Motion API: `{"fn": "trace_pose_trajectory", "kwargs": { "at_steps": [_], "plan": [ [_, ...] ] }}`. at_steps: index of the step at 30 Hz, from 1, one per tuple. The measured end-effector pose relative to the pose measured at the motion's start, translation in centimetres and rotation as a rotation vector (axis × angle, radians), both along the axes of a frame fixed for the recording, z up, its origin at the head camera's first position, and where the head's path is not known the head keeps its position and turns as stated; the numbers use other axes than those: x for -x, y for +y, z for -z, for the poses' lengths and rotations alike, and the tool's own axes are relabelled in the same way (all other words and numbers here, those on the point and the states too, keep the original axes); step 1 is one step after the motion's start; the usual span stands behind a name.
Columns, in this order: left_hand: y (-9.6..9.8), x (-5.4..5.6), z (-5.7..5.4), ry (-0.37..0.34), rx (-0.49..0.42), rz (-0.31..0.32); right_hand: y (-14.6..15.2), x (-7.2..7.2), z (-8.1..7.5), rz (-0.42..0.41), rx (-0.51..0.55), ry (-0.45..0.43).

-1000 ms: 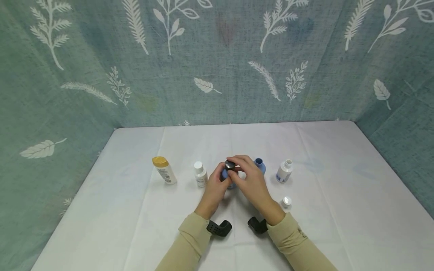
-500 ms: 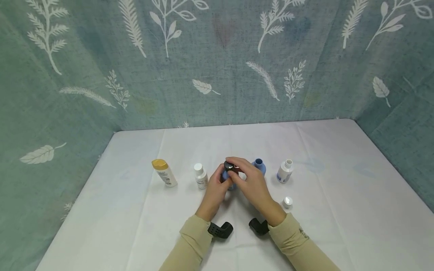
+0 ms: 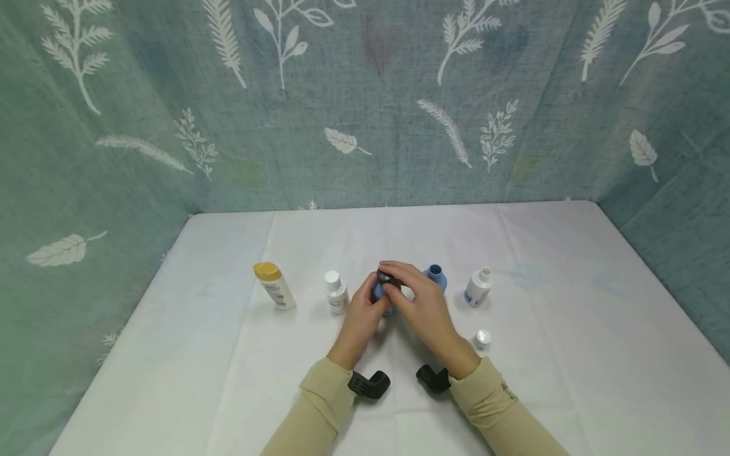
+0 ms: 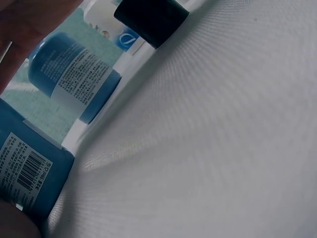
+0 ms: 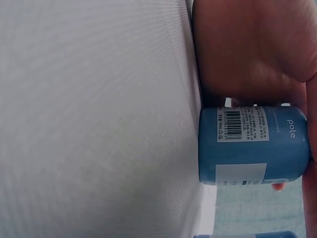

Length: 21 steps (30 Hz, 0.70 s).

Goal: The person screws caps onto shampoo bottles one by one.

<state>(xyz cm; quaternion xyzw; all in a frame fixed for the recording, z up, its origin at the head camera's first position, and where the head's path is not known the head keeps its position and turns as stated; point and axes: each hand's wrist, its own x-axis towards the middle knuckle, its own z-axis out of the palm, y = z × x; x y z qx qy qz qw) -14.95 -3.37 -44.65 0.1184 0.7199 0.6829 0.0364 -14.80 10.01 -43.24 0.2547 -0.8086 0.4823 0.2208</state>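
Both hands are at a blue bottle [image 3: 390, 311] that stands on the table in the middle. My left hand [image 3: 362, 323] grips its body from the left side. Above it, my right hand [image 3: 421, 305] pinches the bottle's black cap [image 3: 385, 277] between thumb and fingers. Close up in the right wrist view, the blue bottle [image 5: 247, 148] shows a label and barcode, with its top hidden by fingers. Just behind the right hand is another blue bottle [image 3: 435, 273] with an uncapped mouth; that blue bottle [image 4: 79, 74] also shows in the left wrist view.
A white bottle with a yellow cap [image 3: 275, 286] stands at the left, beside a white-capped bottle [image 3: 336, 294]. To the right is an uncapped white bottle [image 3: 478, 288], with a white cap [image 3: 482, 339] lying nearer. The table [image 3: 171, 354] has a white cloth; a patterned curtain [image 3: 365, 114] hangs behind.
The right thumb and fingers have shifted slightly at the black cap, and the cap looks a little more tilted. The bottles stay where they were; the head view moves slightly.
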Motion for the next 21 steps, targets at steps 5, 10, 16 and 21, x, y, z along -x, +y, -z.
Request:
{"fn": "trace_pose_trajectory", "kwargs": {
  "at_steps": [5,10,16,21],
  "plan": [
    [0.01,-0.11,-0.19,-0.004,-0.009,0.005,-0.04,0.01,-0.08,0.003,0.000,0.010],
    [-0.20,-0.24,-0.38,-0.014,-0.019,-0.006,-0.18,-0.03,-0.11,-0.003,-0.009,0.007],
    [0.01,-0.18,-0.48,-0.013,0.004,-0.042,0.01,-0.08,-0.31,-0.008,-0.030,0.019],
    [0.07,-0.25,-0.61,-0.013,0.010,-0.062,0.02,-0.08,-0.26,-0.005,-0.019,0.019]
  ]
}}
